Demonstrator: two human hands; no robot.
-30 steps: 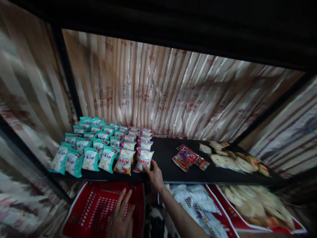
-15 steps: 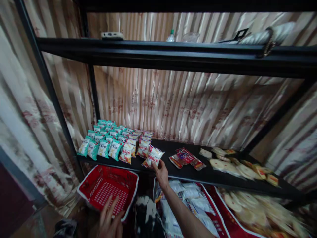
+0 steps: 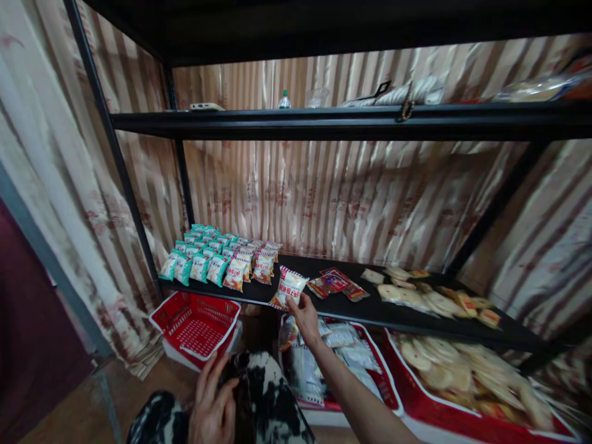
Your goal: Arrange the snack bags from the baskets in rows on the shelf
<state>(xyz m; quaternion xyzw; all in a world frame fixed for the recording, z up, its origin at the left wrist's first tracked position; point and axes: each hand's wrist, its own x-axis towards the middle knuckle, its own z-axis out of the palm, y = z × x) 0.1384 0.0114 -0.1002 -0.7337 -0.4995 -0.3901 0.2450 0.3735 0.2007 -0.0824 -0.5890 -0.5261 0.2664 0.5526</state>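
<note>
Head view: my right hand (image 3: pixel 304 313) pinches a red-and-white snack packet (image 3: pixel 288 287) at the front lip of the black shelf (image 3: pixel 370 310) — a second ago it stood in the packet rows (image 3: pixel 217 262) at that shelf's left end. My left hand (image 3: pixel 211 410), fingers spread and empty, has left the red basket (image 3: pixel 197 324) below the shelf — it rests on my patterned trousers (image 3: pixel 271 401)

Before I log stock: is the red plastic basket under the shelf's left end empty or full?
Empty: the red plastic basket shows only its bare perforated floor, no packets inside.
</note>
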